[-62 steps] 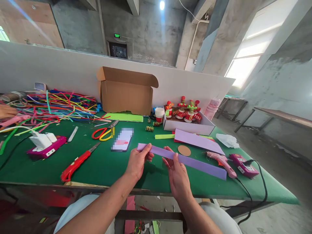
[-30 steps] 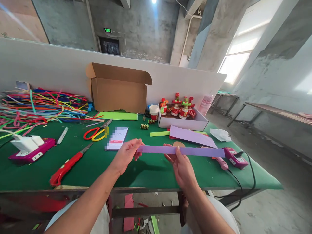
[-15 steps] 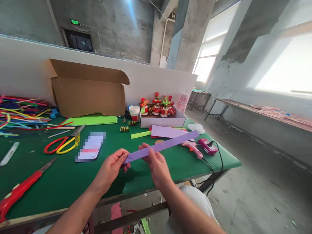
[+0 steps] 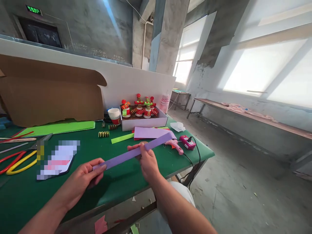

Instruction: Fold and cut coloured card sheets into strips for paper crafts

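Note:
A long purple paper strip (image 4: 122,158) is stretched slantwise above the green tabletop. My left hand (image 4: 91,172) pinches its near left end between thumb and fingers. Further along, my right hand (image 4: 146,157) grips the strip past its middle, thumb on top, and the far end sticks out to the right. Beyond that end lie a pink glue gun (image 4: 175,146) and a wider purple paper sheet (image 4: 153,133). A green paper strip (image 4: 122,138) lies behind my hands, beside the purple sheet.
A white box (image 4: 143,123) of small red-and-green figures stands at the back beside stacked paper cups (image 4: 114,114). On the left are scissors (image 4: 26,156), a blurred phone (image 4: 59,160) and a cardboard box (image 4: 53,94). A magenta plug block (image 4: 187,142) trails cables over the right edge.
My view has turned to the right. My left hand has moved away from my right hand, along with the strip's left end, so more strip shows between them.

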{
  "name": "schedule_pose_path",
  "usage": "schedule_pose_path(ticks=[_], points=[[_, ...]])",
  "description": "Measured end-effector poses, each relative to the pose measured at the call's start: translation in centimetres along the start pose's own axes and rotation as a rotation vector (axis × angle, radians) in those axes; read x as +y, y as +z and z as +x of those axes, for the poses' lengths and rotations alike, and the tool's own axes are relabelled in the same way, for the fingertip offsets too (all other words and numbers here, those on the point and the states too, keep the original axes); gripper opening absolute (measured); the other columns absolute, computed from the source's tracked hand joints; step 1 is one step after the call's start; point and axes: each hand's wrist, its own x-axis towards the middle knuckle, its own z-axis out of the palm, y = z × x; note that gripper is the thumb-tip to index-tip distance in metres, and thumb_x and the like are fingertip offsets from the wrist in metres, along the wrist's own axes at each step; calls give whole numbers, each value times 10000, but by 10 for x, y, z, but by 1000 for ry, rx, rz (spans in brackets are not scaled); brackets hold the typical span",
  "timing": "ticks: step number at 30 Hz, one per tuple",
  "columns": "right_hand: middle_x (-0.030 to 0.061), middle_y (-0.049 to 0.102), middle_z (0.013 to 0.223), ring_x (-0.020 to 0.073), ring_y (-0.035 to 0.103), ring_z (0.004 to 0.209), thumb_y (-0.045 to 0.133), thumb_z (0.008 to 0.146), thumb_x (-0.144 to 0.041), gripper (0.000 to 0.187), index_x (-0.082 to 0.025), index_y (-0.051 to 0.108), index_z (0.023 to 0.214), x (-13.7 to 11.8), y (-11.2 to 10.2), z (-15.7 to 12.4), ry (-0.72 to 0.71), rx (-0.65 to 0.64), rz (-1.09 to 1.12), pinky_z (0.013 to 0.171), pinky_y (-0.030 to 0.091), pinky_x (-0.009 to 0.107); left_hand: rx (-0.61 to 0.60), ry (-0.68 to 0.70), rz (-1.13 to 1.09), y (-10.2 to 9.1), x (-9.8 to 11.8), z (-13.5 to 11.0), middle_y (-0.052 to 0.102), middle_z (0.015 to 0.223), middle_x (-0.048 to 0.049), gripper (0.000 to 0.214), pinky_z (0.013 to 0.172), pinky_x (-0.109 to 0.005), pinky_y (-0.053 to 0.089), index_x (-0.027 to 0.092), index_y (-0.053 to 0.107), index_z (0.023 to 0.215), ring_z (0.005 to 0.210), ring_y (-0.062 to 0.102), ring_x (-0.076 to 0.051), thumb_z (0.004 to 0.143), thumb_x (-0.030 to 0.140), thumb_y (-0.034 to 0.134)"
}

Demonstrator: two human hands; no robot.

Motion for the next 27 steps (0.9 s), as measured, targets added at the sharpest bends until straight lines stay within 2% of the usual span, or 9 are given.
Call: schedule_pose_path(ticks=[4, 7, 11, 14, 17, 19, 22, 24, 27], points=[[66, 773, 785, 274, 719, 934, 789, 622, -719, 516, -214, 716, 699, -16, -16, 8, -73, -22, 0, 960, 520, 418, -22, -7, 55, -25, 4, 0, 490, 453, 34, 459, 433, -202, 286, 220, 659, 654, 455, 356, -98, 450, 563, 885], [61, 784, 849, 268, 718, 984, 796, 615, -718, 531, -211, 739, 764, -20, -21, 1, -74, -79, 25, 972, 526, 410, -27, 57, 107, -26, 13, -12, 519, 451, 19, 445, 434, -214, 297, 219, 639, 623, 455, 395, -112, 466, 568, 868], [47, 785, 965, 230, 727, 960, 898, 520, -621, 616, -212, 769, 962, -17, -24, -28, 56, -228, 14, 958, 541, 372, 14, 144, 131, -13, 14, -42, 533, 445, 35, 448, 455, -215, 310, 222, 598, 599, 463, 414, -114, 506, 591, 835], [29, 777, 856, 184, 725, 785, 947, 496, -504, 605, -191, 777, 985, -10, -27, -50, 147, -312, -89, 825, 581, 332, -3, 138, 84, -1, 4, -62, 520, 422, 51, 438, 440, -207, 253, 211, 598, 611, 433, 376, -94, 532, 566, 840], [25, 722, 661, 160, 674, 602, 958, 461, -471, 489, -137, 762, 759, -2, -30, -53, 142, -208, -85, 648, 578, 298, 1, 157, 0, 9, -4, -69, 531, 434, 45, 448, 449, -212, 277, 201, 581, 617, 435, 389, -91, 558, 559, 844], [15, 683, 595, 149, 646, 548, 956, 456, -470, 458, -136, 719, 661, 2, -29, -44, 105, -132, -40, 609, 567, 290, 29, 203, -63, 17, -4, -64, 561, 495, 38, 500, 480, -219, 338, 206, 553, 652, 479, 439, -98, 560, 610, 831], [-5, 665, 598, 128, 627, 547, 933, 493, -499, 453, -157, 695, 671, 7, -21, -32, 53, -59, 21, 616, 556, 270, 56, 262, -172, 31, -6, -51, 587, 610, 41, 625, 519, -231, 394, 222, 536, 766, 546, 486, -105, 529, 745, 783], [-6, 657, 597, 121, 606, 546, 927, 494, -503, 452, -161, 685, 664, 13, -13, -33, 48, -31, 63, 599, 536, 261, 45, 258, -198, 44, -12, -44, 576, 627, 46, 694, 489, -232, 374, 224, 558, 833, 532, 478, -106, 491, 786, 777], [-14, 626, 563, 107, 553, 531, 918, 510, -476, 418, -160, 667, 616, 28, 1, -45, 59, -65, 62, 558, 480, 246, 54, 231, -169, 60, -26, -38, 512, 538, 61, 691, 442, -236, 308, 204, 582, 739, 471, 428, -101, 440, 786, 802]])
